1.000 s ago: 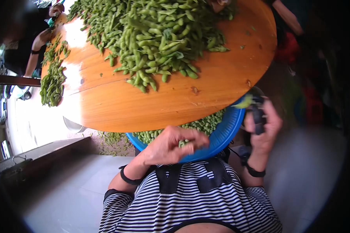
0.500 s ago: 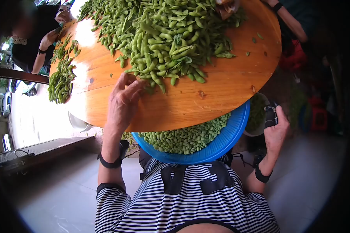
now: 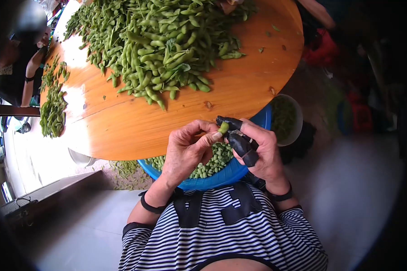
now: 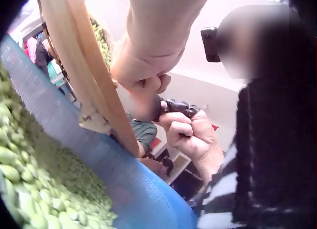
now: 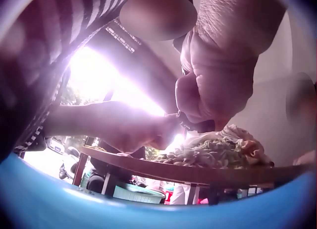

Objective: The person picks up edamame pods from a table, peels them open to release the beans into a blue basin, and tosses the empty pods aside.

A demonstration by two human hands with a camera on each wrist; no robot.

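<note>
Head view: pinches a green soybean pod (image 3: 224, 128) between thumb and finger of the left hand (image 3: 185, 151), and appears to grip the same pod in the right hand (image 3: 267, 156), with black finger coverings (image 3: 243, 148) around it. Holds it just off the near edge of the wooden table (image 3: 190, 113), above the blue basin (image 3: 212, 181). Looks only partway along: plenty of loose beans (image 3: 208, 168) in the basin, yet a big pod heap (image 3: 158, 49) on the tabletop, plus a smaller pile (image 3: 53, 113) at its left edge. Seems to slant along its long axis, far end toward table and right hand, near end at the left thumb; partly hidden.
</note>
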